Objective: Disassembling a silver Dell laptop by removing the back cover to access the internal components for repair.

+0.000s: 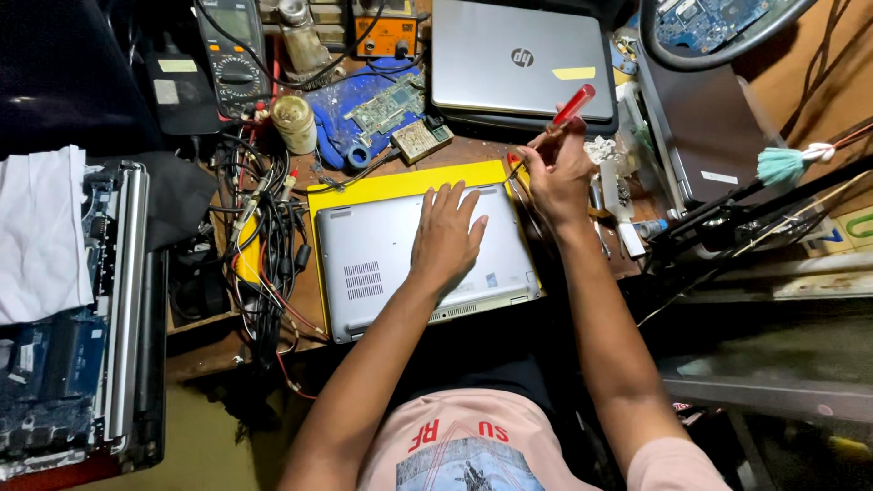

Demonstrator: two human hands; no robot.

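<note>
Left hand (447, 235): lies flat, palm down and fingers spread, on the underside of the silver laptop (382, 259); its grip closes on nothing.
Right hand (556, 173): raised over the laptop's far right corner, grip closed on a red-handled screwdriver (571, 107); the handle points up and away, the thin shaft slants down towards that corner.
Laptop: bottom side up, vent slots showing near its left part, set on a yellow mat (400, 180) on the wooden counter (305, 300), straight in front of the person.
Behind the mat: a second closed silver laptop (518, 59), a blue cloth with a green circuit board (386, 105) on it, and a small brown board just beside it.
Left of the mat: a tangle of black and red cables (264, 227), a multimeter (235, 50) further back, a roll of tape (294, 120).
Far left: an opened laptop with its boards bare, a white cloth (41, 232) lying over part of it.
Right: a dark laptop (705, 127) on edge of the clutter, a teal tassel brush (784, 165).
</note>
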